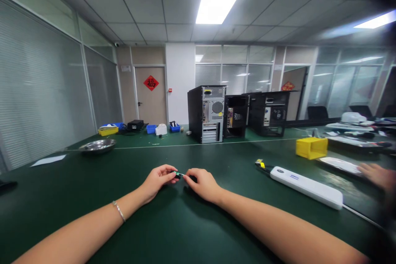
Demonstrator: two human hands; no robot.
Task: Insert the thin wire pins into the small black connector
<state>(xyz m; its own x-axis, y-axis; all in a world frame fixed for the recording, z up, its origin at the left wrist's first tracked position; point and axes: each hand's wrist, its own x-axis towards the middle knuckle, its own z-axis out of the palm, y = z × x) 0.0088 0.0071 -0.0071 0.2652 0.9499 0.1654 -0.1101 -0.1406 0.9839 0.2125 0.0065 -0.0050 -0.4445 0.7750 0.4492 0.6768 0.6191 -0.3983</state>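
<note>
My left hand (159,180), with a bracelet on the wrist, pinches a small green and black part (177,175) above the dark green table (148,231). Facing it, my right hand (202,183) is closed on a thin tool with a light shaft and a dark end partly hidden by the fingers. The tool's light tip (182,175) meets the small part, between the two hands. Fine details of the part are too small to tell.
A white power strip (306,186) and a yellow bin (311,148) lie to the right, near another person's hand (375,174). Computer cases (207,113) stand at the back. A metal bowl (98,145) and white paper (48,160) are at the left.
</note>
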